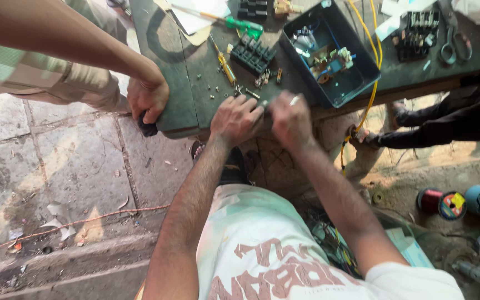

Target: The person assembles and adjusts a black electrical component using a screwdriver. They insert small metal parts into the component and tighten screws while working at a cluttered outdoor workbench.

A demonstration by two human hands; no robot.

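My left hand (235,118) and my right hand (290,119) meet at the near edge of a dark green workbench (180,83), fingers curled together around a small part that I cannot make out. Loose screws (218,89) lie just beyond my left hand. A yellow-handled screwdriver (224,62) and a black terminal block (252,54) lie further back. A blue open box (356,78) with wiring inside stands to the right of them.
Another person's hand (148,99) grips the bench's left corner. A yellow cable (372,83) hangs over the right edge. Scissors (454,44), a green-handled screwdriver (240,24) and papers lie at the back. Wire spools (441,203) sit on the ground at right.
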